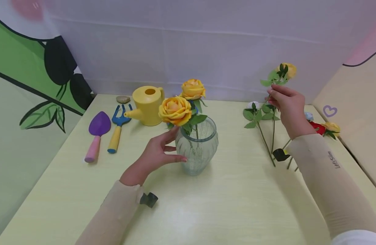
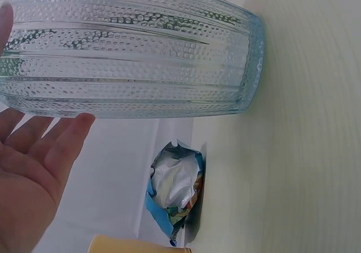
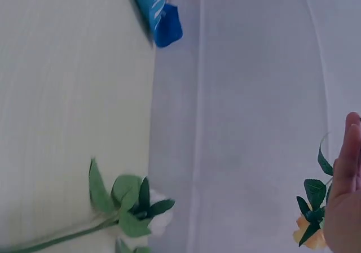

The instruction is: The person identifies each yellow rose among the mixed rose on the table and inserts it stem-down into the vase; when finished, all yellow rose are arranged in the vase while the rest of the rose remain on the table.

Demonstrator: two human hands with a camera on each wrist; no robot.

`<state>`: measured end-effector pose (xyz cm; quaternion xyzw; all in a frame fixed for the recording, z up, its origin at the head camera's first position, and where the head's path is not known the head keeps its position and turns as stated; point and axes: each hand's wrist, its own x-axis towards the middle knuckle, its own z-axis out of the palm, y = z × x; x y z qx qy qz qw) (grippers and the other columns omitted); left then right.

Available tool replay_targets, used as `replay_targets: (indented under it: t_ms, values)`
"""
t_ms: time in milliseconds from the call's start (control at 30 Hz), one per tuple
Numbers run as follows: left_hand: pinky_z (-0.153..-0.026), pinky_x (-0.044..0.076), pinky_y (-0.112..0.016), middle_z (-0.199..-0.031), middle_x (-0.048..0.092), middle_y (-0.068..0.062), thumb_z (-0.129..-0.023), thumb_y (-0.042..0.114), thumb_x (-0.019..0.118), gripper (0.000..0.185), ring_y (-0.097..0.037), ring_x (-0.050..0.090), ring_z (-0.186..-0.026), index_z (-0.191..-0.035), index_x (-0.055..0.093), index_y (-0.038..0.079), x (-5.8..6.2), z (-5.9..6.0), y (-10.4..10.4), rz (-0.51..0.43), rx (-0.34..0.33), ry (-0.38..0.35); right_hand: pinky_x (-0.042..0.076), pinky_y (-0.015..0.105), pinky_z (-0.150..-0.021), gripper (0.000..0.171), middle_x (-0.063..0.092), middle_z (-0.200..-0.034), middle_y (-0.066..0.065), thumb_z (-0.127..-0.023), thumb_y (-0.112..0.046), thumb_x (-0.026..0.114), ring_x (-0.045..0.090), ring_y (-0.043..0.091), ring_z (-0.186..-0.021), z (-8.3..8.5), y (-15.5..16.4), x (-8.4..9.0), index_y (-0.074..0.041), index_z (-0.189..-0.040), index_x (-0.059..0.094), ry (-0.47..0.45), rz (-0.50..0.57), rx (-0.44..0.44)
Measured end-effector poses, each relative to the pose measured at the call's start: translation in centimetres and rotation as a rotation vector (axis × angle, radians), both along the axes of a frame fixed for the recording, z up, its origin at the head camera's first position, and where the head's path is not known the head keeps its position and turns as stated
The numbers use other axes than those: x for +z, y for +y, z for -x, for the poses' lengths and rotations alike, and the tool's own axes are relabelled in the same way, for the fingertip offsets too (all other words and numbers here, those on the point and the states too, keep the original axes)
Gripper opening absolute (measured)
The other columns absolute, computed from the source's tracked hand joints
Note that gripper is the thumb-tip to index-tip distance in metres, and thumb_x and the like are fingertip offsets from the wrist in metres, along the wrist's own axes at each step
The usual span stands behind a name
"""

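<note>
A clear ribbed glass vase (image 1: 200, 153) stands mid-table with two yellow roses (image 1: 175, 109) in it. My left hand (image 1: 157, 153) rests against its left side, thumb low and fingers extended near the rim. In the left wrist view the fingertips (image 2: 76, 126) touch the vase (image 2: 141, 55) while the palm stays off it. To the right, my right hand (image 1: 287, 105) is raised above the table and pinches the stem of a small yellow rose (image 1: 288, 69), held upright. The right wrist view shows that bloom (image 3: 307, 236) beside the hand (image 3: 344, 208).
A white-bloomed flower (image 1: 253, 104) lies under the right hand, with a red rose (image 1: 318, 127) and a yellow rose (image 1: 332, 127) further right. At the back left are a yellow watering can (image 1: 148, 105), blue rake (image 1: 117, 126), purple trowel (image 1: 97, 131) and a stone (image 1: 123, 99). A dark clip (image 1: 149, 199) lies near my left forearm.
</note>
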<state>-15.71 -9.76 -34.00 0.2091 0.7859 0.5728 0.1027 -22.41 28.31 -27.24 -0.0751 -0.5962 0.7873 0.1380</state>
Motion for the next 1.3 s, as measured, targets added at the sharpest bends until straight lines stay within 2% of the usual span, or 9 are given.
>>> replay_targets:
  t_ms: [100,333,467,567,867,1100,1300]
  values:
    - [-0.088,0.049,-0.035,-0.143,0.039,0.002,-0.071,0.015,0.080,0.091,-0.019,0.042,-0.126,-0.146,0.029,0.023,0.0,0.1,0.1,0.002,-0.001,0.005,0.054,0.020,-0.064,0.040,0.061,-0.100,0.010,-0.073,-0.005,0.077,0.064,0.016,-0.068,-0.3,-1.6,1.0,0.003,-0.110,0.065,0.055,0.013,0.022]
    - [-0.090,0.048,-0.040,-0.143,0.039,0.003,-0.071,0.015,0.080,0.090,-0.019,0.042,-0.126,-0.145,0.030,0.025,0.1,0.2,0.2,0.001,-0.004,-0.002,0.054,0.021,-0.063,0.038,0.062,-0.094,0.012,-0.072,-0.003,0.077,0.064,0.018,-0.065,-1.0,-5.4,2.8,0.004,-0.107,0.066,0.156,0.059,0.001]
    - [-0.090,0.047,-0.044,-0.143,0.039,0.002,-0.072,0.016,0.080,0.090,-0.020,0.042,-0.127,-0.145,0.030,0.024,0.0,0.2,0.2,-0.014,-0.009,0.004,0.054,0.022,-0.062,0.036,0.062,-0.094,0.013,-0.074,0.001,0.075,0.063,0.019,-0.063,-1.4,-7.5,3.4,0.007,-0.108,0.064,0.218,0.088,-0.011]
    - [-0.090,0.047,-0.045,-0.144,0.038,0.000,-0.071,0.016,0.080,0.090,-0.022,0.041,-0.127,-0.146,0.029,0.022,-0.2,0.1,0.1,-0.020,-0.014,0.009,0.054,0.023,-0.063,0.034,0.060,-0.094,0.013,-0.075,0.001,0.074,0.063,0.019,-0.062,-1.8,-9.1,3.6,0.007,-0.107,0.064,0.251,0.068,-0.017]
    - [-0.088,0.048,-0.043,-0.144,0.037,-0.004,-0.071,0.016,0.080,0.092,-0.025,0.043,-0.126,-0.146,0.028,0.018,-0.5,0.1,-0.2,-0.022,-0.012,0.049,0.054,0.027,-0.070,0.031,0.057,-0.099,0.011,-0.077,-0.002,0.073,0.063,0.017,-0.062,-2.7,-12.8,2.7,0.004,-0.107,0.064,0.329,-0.084,0.018]
    - [-0.089,0.048,-0.042,-0.143,0.038,0.000,-0.070,0.017,0.081,0.091,-0.021,0.043,-0.125,-0.146,0.029,0.021,-0.4,0.1,-0.2,-0.016,-0.008,0.031,0.054,0.028,-0.069,0.024,0.059,-0.102,0.009,-0.079,-0.004,0.072,0.063,0.016,-0.065,-3.7,-14.0,1.4,-0.003,-0.102,0.066,0.353,-0.227,0.073]
    - [-0.089,0.048,-0.041,-0.144,0.037,0.000,-0.070,0.017,0.081,0.091,-0.021,0.042,-0.126,-0.146,0.029,0.020,-0.3,0.3,-0.1,-0.016,-0.013,0.029,0.055,0.033,-0.068,0.025,0.066,-0.090,0.007,-0.081,-0.008,0.071,0.064,0.018,-0.066,-4.6,-14.7,0.8,-0.001,-0.104,0.065,0.383,-0.357,0.117]
